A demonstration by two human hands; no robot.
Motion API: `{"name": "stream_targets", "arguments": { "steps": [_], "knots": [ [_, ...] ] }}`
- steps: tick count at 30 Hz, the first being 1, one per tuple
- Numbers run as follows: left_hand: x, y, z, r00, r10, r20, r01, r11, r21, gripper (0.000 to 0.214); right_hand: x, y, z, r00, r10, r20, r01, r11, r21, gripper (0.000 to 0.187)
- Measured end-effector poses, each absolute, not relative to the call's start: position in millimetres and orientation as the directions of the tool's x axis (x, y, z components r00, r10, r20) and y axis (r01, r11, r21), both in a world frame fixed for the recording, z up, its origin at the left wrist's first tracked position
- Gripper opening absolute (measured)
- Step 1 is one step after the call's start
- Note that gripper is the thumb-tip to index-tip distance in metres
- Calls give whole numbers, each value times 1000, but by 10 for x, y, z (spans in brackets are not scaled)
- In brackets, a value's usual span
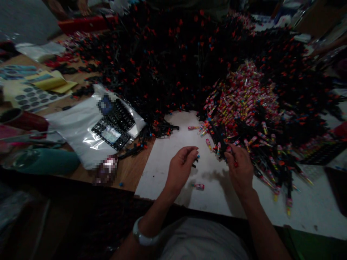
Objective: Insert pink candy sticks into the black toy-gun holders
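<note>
My left hand (182, 167) is closed in a pinch above the white board (168, 180). Between its fingertips pokes a small black piece with a blue tip (194, 162), mostly hidden by the fingers. My right hand (240, 168) has its fingers closed around what looks like a black toy gun (222, 147); a red bit shows at the palm. On the board below and between the hands lies a small pink-labelled tube (200, 186). Another such tube (208, 144) lies just beyond, left of the right hand.
A large heap of black toy guns with orange tips (168, 72) spreads across the back. At right sits a pile of pink-labelled tubes (246, 97). To the left are a plastic bag (76, 126), a teal bottle (48, 160) and sticker sheets (35, 95). Another person's hand (83, 7) shows at top left.
</note>
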State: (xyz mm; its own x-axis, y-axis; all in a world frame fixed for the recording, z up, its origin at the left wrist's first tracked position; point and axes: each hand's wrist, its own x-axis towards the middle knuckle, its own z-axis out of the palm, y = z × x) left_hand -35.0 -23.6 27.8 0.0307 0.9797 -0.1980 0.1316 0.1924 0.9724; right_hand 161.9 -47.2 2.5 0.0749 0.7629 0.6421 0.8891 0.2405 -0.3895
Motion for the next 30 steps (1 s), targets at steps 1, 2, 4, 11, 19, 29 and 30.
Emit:
{"name": "stream_targets", "arguments": {
  "steps": [1,2,4,11,19,29,30],
  "knots": [
    [-443,-174,285,-32,989,-141,219,145,965,28,1714,-422,92,101,737,668,919,187,-346,34],
    [-545,-120,279,-89,992,-86,309,109,945,27,1778,-399,149,122,721,682,938,142,-318,37],
    [-747,-49,238,-160,987,-6,448,78,891,26,1777,-455,206,112,757,644,939,131,-317,35],
    [-870,-242,21,-1,998,-56,655,43,754,28,977,-1164,-146,-269,955,122,879,296,-375,22],
    [-515,-294,64,21,965,-261,694,174,699,33,1180,-907,-169,-291,953,80,920,302,-250,26],
    [-594,-381,31,-61,912,-405,5,406,914,25,1379,-785,-242,-154,961,231,887,238,-397,34],
    [-583,-387,37,-65,909,-412,-5,412,911,25,1317,-755,-247,-139,964,226,894,220,-391,29]
  ]
}}
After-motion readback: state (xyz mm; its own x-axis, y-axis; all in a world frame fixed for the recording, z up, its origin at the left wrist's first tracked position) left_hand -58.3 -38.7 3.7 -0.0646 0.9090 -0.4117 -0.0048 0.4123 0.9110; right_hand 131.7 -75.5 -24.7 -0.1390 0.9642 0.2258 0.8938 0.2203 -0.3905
